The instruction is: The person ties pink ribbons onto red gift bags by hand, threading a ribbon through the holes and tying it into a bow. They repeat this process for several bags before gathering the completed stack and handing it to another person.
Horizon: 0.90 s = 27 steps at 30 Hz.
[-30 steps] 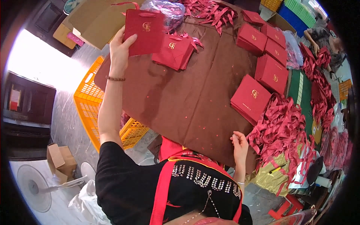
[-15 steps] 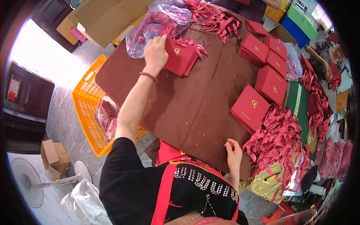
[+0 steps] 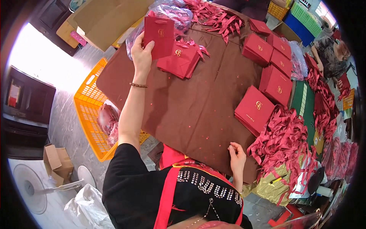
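My left hand (image 3: pixel 140 57) is closed on the edge of a small red paper bag (image 3: pixel 160 33) with a gold emblem, held upright above the far left of the table. Just right of it lies a stack of red paper bags with ribbon handles (image 3: pixel 179 61), partly covered by the held bag. My right hand (image 3: pixel 238 155) rests at the near edge of the brown-covered table (image 3: pixel 183 110), holding nothing, its fingers loosely bent and the thumb apart. Nearest to it is a heap of red ribbons (image 3: pixel 280 131). Stacked flat red bags (image 3: pixel 254 108) lie beyond that heap.
Clear plastic (image 3: pixel 181 17) with red contents lies at the far left, beside more loose ribbons (image 3: pixel 217 19). An orange crate (image 3: pixel 85 110) stands left of the table, a white fan (image 3: pixel 30 185) at lower left. Another person (image 3: pixel 329 57) works at far right.
My left hand has moved from the far bag stack slightly left and nearer, and now holds up one red paper bag. My right hand has stayed put.
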Motion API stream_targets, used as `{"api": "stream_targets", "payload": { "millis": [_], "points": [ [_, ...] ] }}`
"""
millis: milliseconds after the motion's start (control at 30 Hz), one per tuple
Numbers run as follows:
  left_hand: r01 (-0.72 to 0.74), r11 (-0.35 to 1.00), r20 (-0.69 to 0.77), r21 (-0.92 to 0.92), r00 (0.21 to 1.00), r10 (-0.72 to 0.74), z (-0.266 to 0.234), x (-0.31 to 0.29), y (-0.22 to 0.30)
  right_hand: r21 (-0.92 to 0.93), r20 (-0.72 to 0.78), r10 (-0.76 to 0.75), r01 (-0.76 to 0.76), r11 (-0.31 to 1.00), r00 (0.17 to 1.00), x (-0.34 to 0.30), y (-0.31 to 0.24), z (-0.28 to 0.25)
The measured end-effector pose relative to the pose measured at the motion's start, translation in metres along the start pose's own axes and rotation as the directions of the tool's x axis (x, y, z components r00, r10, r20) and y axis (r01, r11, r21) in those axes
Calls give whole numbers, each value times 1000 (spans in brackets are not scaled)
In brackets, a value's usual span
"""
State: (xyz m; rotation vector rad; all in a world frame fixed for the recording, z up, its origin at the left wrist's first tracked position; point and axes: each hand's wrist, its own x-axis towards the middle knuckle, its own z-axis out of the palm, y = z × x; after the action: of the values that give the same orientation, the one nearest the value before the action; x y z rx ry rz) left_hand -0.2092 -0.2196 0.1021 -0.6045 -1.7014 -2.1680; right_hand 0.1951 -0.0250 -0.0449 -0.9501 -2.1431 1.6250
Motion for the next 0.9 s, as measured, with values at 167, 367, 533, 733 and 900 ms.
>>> {"api": "stream_targets", "payload": {
  "millis": [167, 367, 533, 733, 900],
  "points": [
    [16, 937, 49, 350, 998, -35, -17, -5, 6, 180, 113, 54, -74, 981, 992, 3, -13, 6],
    [40, 963, -3, 267, 999, -41, -50, -8, 1, 179, 284, 36, -90, 980, 958, 22, -32, 30],
    [-212, 718, 67, 663, 972, 225, -54, -17, -6, 49, 399, 0, -22, 999, 917, 26, -46, 50],
    [-412, 599, 141, 687, 884, 446, -23, -23, -20, -18, 423, 42, -38, 999, 905, 18, -41, 51],
    [-547, 392, 404, 740, 827, 391, 2, -34, -42, 41, 344, 27, -44, 998, 939, 14, -32, 46]
  ]
}}
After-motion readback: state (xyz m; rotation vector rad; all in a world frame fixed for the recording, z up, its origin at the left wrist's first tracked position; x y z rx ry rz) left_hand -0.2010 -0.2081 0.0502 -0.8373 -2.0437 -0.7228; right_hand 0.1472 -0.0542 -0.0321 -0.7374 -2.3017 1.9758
